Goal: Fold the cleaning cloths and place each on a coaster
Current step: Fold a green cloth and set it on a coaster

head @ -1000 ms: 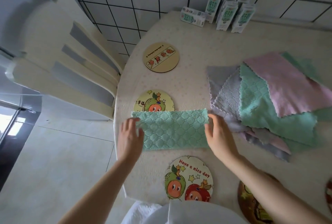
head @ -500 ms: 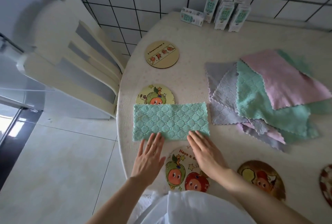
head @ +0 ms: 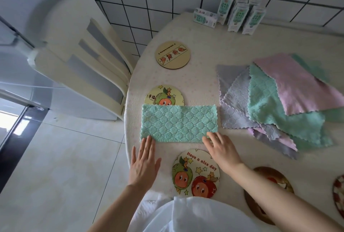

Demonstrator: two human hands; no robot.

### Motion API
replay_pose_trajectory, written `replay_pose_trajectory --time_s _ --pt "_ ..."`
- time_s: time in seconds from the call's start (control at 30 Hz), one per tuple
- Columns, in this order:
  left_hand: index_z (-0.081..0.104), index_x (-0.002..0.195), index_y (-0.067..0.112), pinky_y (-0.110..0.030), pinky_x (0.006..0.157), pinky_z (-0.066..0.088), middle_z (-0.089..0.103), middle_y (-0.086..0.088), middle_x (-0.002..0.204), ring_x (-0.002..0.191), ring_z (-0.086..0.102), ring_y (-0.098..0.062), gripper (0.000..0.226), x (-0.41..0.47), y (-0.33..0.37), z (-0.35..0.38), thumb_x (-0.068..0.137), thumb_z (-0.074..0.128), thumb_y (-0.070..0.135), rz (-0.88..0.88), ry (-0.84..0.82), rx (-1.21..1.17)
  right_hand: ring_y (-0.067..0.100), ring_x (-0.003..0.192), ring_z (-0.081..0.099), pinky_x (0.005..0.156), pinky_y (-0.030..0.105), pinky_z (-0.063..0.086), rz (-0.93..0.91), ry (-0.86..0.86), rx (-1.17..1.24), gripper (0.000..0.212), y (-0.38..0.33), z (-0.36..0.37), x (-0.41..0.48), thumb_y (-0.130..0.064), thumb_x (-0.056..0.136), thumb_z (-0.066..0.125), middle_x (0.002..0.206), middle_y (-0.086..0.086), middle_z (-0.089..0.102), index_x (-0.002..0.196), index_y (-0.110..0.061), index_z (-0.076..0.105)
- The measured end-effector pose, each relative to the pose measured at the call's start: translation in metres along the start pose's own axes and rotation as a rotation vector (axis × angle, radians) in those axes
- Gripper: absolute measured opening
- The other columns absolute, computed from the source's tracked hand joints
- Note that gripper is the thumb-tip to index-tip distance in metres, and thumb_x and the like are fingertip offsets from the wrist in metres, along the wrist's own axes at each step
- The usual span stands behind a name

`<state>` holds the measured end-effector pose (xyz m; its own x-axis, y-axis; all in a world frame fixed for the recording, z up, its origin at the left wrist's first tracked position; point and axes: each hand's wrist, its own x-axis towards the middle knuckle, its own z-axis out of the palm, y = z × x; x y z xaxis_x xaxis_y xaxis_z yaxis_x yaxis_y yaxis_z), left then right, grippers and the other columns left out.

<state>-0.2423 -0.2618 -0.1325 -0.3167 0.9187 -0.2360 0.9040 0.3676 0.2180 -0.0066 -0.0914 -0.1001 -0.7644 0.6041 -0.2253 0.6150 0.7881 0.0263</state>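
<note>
On our table [head: 204, 45], left of the loose pile [head: 270, 105], the green cloth [head: 178, 122] lies folded into a strip. Its long axis runs left to right and its far edge overlaps a coaster [head: 163, 95]. It sits just beyond both hands, equally near. Our left hand [head: 144, 164] is flat, fingertips at the near-left corner. Our right hand [head: 222, 150], fingers spread and grasping nothing, touches the near-right corner. A second ago both hands were at its short ends.

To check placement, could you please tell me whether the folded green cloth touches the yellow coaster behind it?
Touching. In the head view the folded green cloth overlaps the yellow coaster, its far edge covering the coaster's near part.
</note>
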Motion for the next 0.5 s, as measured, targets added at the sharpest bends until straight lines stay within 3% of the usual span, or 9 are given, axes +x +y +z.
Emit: replay_pose_trajectory --time_s 0.13,0.23,0.4,0.5 --pt "0.013 0.151 0.013 -0.054 0.116 0.014 0.013 -0.003 0.158 0.146 0.011 -0.022 0.074 0.001 -0.002 -0.002 0.091 0.044 0.043 0.006 -0.008 -0.014 0.029 0.099 0.047 0.079 0.04 0.049 0.008 -0.151 -0.052 0.071 -0.003 -0.007 0.011 -0.002 0.053 0.072 0.115 0.015 0.043 0.114 -0.014 0.037" --pt "0.018 0.15 0.012 -0.056 0.114 0.018 0.019 -0.005 0.156 0.144 0.017 -0.024 0.075 0.003 -0.002 -0.006 0.088 0.052 0.04 0.026 -0.003 0.004 0.03 0.104 0.043 0.081 0.038 0.047 0.016 -0.157 -0.071 0.064 -0.006 -0.013 0.016 -0.003 0.061 0.069 0.116 0.015 0.038 0.116 -0.014 0.037" --pt "0.032 0.146 0.009 -0.055 0.112 0.016 0.029 -0.006 0.152 0.141 0.028 -0.024 0.072 0.011 -0.01 -0.013 0.086 0.062 0.035 0.08 0.016 0.092 0.023 0.071 0.051 0.057 0.034 0.049 0.027 -0.067 -0.055 0.046 -0.002 -0.026 0.022 0.004 0.05 0.08 0.081 0.009 0.054 0.086 -0.007 0.054" --pt "0.036 0.144 0.008 -0.056 0.112 0.016 0.031 -0.009 0.152 0.14 0.031 -0.028 0.073 0.013 -0.01 -0.017 0.084 0.063 0.038 0.094 0.008 0.174 0.021 0.063 0.048 0.055 0.033 0.046 -0.004 0.038 0.027 0.041 -0.005 -0.036 0.012 0.012 0.048 0.076 0.071 0.005 0.052 0.075 -0.008 0.051"
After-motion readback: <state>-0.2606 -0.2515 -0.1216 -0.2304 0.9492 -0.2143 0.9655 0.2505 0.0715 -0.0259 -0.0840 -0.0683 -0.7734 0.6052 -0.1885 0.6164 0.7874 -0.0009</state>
